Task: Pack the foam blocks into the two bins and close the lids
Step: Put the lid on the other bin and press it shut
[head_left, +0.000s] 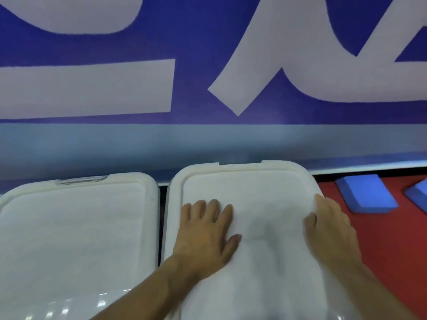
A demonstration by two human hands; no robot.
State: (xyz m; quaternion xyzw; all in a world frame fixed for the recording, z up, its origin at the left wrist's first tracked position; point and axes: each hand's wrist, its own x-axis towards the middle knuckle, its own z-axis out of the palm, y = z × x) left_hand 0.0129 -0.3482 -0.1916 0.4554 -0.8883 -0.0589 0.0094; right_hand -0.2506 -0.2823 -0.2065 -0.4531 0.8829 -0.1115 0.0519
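Left hand (205,232) lies flat, fingers spread, on right lid (249,195); right hand (328,227) curls over its right edge. Both bins lidded, contents hidden. Left lid (76,218) untouched. Two blocks (365,195) lie outside on red floor (392,239).

Two bin lids, left lid (76,227) and right lid (249,188): plain white, faintly grey in shade, no pattern. Left lid has a clear, glassy latch (80,180) at its far edge. Floor mat (397,241) to the right: solid red. Two foam blocks on it, near block (365,192) and one at the frame's right edge (419,195): bright blue, darker on their sides. Wall banner (196,42) behind: deep blue with large white strokes, pale blue band beneath.
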